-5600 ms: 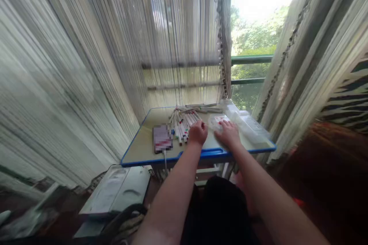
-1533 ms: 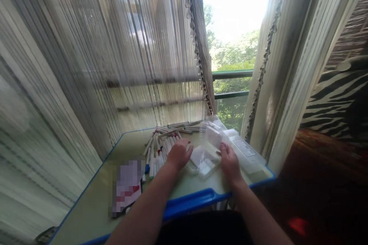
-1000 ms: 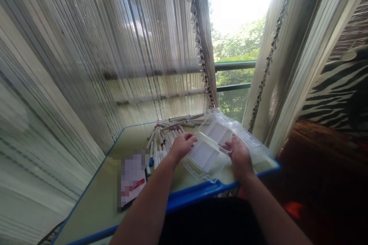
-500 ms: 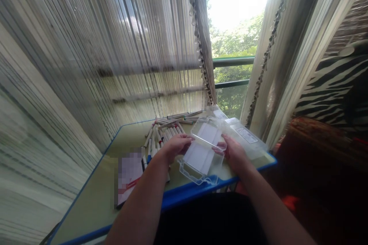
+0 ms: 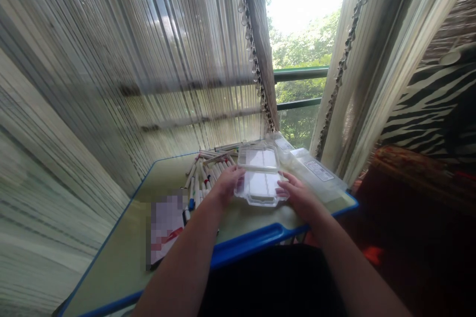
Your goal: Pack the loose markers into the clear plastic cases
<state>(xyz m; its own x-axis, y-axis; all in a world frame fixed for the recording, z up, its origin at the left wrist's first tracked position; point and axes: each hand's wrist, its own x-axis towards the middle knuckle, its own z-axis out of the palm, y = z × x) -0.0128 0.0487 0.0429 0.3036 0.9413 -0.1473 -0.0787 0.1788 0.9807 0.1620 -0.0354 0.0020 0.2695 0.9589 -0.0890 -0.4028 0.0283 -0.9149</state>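
Both my hands hold a clear plastic case (image 5: 262, 201) with its lid tipped open on the far side and white pieces inside. My left hand (image 5: 226, 185) grips its left wall, fingers closed along the edge. On the opposite wall, my right hand (image 5: 297, 192) has its fingers pressed to the plastic. The case's handle side faces me. To the left of it lies a loose pile of white markers (image 5: 203, 176) with coloured bands and caps, partly hidden by my left hand and forearm.
Other translucent plastic cases (image 5: 314, 171) with printed labels lie at the table's right. A blurred-out flat item (image 5: 165, 230) rests on the left. The pale table (image 5: 111, 262) has a raised blue edge. String curtains (image 5: 201, 59) hang close behind it, beside a window with railings.
The case has turned from a slant to nearly straight and moved away from the table's front edge. Both hands have stayed on its sides.
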